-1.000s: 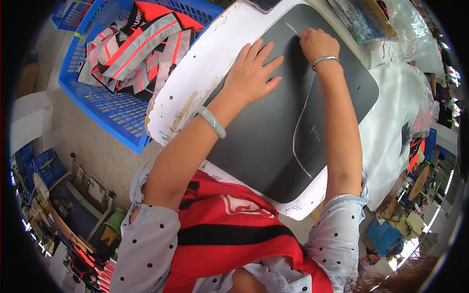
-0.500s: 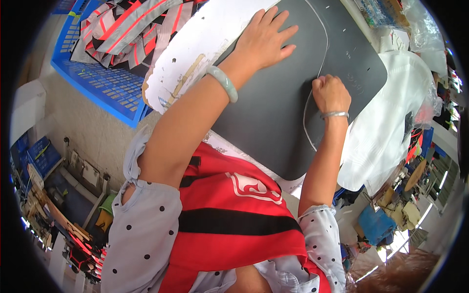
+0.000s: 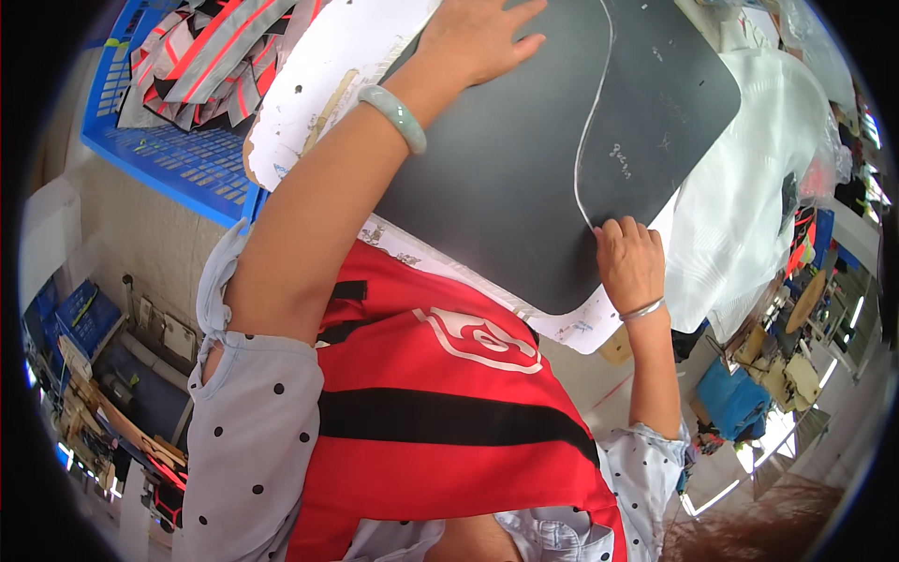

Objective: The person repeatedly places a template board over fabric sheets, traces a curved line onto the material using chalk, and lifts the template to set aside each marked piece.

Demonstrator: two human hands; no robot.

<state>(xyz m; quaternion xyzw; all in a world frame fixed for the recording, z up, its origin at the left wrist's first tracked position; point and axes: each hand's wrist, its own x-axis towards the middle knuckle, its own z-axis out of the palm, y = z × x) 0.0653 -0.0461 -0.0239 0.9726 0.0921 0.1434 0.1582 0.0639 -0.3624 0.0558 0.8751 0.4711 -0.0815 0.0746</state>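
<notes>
A dark grey sheet (image 3: 496,178) with rounded corners lies on a white board (image 3: 295,80) in front of me. My left hand (image 3: 473,37) rests flat on its far left part, fingers spread and partly cut off by the upper edge. A thin white curved line (image 3: 585,122) runs down the sheet; whether it is drawn or a cord I cannot tell. At its near end my right hand (image 3: 632,262) is closed near the sheet's right edge. What its fingers hold, if anything, is hidden. Small white handwritten marks (image 3: 620,159) show on the sheet.
To the far left stands a blue plastic basket (image 3: 173,169) of grey and red-orange striped fabric pieces (image 3: 211,56). Translucent white sheeting (image 3: 740,187) hangs by the board's right side. A red and black apron (image 3: 449,468) covers my front, close to the board's near edge.
My right hand has slid toward me along the white line, from its middle to its near end. The left hand still lies flat. The whole view has shifted, placing the sheet higher.
</notes>
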